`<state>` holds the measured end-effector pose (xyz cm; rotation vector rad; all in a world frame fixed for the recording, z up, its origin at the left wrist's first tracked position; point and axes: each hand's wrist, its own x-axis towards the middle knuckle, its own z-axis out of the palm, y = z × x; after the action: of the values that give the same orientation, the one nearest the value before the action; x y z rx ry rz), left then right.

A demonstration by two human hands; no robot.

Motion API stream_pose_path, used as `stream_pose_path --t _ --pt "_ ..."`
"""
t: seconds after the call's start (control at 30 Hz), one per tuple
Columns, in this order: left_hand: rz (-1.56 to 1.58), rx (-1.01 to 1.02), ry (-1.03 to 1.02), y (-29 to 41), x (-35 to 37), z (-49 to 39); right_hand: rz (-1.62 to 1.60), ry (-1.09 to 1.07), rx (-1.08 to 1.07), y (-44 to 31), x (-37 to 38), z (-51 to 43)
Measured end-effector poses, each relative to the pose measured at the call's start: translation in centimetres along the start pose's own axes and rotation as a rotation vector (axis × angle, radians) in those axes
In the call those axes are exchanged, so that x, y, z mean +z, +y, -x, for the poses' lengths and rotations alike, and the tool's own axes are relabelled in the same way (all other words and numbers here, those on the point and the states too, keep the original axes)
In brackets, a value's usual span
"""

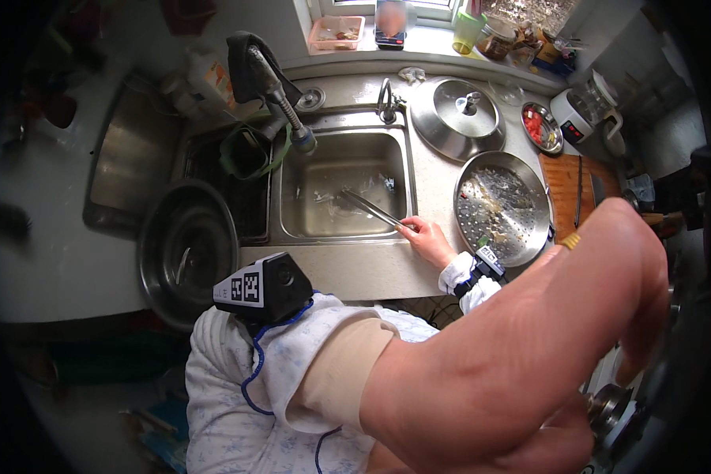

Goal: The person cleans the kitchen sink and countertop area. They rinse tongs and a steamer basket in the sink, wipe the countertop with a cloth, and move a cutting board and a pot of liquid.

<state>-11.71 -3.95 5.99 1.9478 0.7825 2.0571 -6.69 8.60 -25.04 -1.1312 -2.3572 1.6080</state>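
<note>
My left hand [509,343] is raised very close to the camera and fills the lower right. Its fingers bend down at the far right, a gold-coloured ring shows at its upper edge, and whether it holds anything is hidden. Farther off, my right hand [429,238] grips one end of slim metal tongs or chopsticks [370,207] at the sink's front right corner. The other end points down into the stainless-steel sink [308,222], over a wet bottom. Beside that hand lies a perforated steel steamer tray [500,204] with food bits on it.
A domed steel lid [450,127], a small dish of red pieces [542,127] and a wooden cutting board [560,186] stand right of the sink. Left are a large metal basin [148,255] and a green-rimmed container [237,154]. A flexible faucet [290,112] overhangs the sink's left side.
</note>
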Motion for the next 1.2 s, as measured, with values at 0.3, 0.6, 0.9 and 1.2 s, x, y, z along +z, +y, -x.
stream_pose_path --t 0.3,0.6,0.9,1.2 --pt "0.234 -0.512 0.165 -4.2 -5.1 5.4 -0.009 0.040 -0.110 2.5 0.6 -0.8" --pt "-0.026 -1.082 0.433 -2.7 -10.8 19.2 -0.001 0.015 -0.137 1.4 0.1 -0.5" --pt "-0.158 -1.239 0.538 0.4 -11.8 26.0 0.229 0.063 -0.194 0.6 1.2 -1.9" --pt "-0.190 -1.260 0.523 1.4 -14.3 30.2 1.060 -0.065 -0.158 -6.0 2.4 -9.7"
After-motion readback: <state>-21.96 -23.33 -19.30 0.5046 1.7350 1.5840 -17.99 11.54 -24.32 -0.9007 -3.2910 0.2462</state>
